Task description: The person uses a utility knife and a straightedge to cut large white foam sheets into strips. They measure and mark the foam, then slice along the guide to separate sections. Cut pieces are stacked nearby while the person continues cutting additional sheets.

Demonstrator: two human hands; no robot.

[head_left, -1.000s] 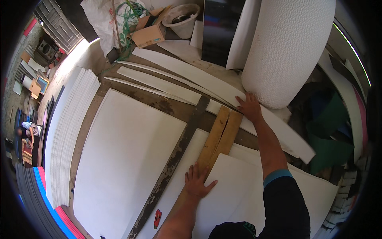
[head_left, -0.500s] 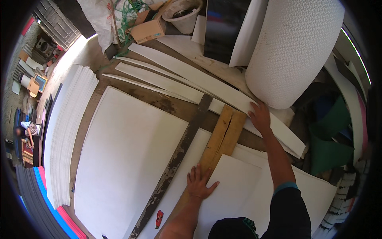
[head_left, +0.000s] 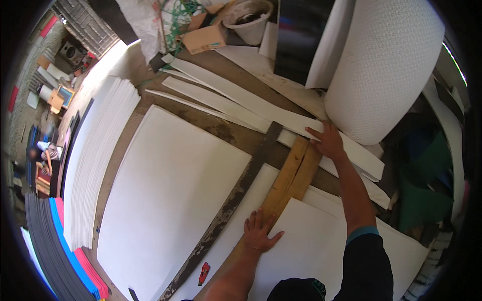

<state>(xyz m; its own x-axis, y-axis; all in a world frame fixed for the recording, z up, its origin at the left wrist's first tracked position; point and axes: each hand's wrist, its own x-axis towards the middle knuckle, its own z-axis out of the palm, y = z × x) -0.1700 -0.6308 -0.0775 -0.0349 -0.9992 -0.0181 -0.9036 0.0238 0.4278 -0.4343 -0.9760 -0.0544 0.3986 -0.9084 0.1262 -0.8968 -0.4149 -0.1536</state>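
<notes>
Left hand (head_left: 258, 233) grip flat, holding nothing, pressing plank (head_left: 291, 180); right hand (head_left: 329, 141) flat on strip (head_left: 281, 118) at 1 o'clock. Keep plank square, pressure even.

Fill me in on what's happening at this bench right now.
A person leans over a workbench covered with white sheets. The left hand lies flat, fingers spread, on a white sheet beside a wooden plank. The right hand reaches forward, resting at the plank's far end where it meets long white strips, just below a big white roll. A dark metal straightedge runs diagonally between the sheets. Neither hand has a grip on anything.
</notes>
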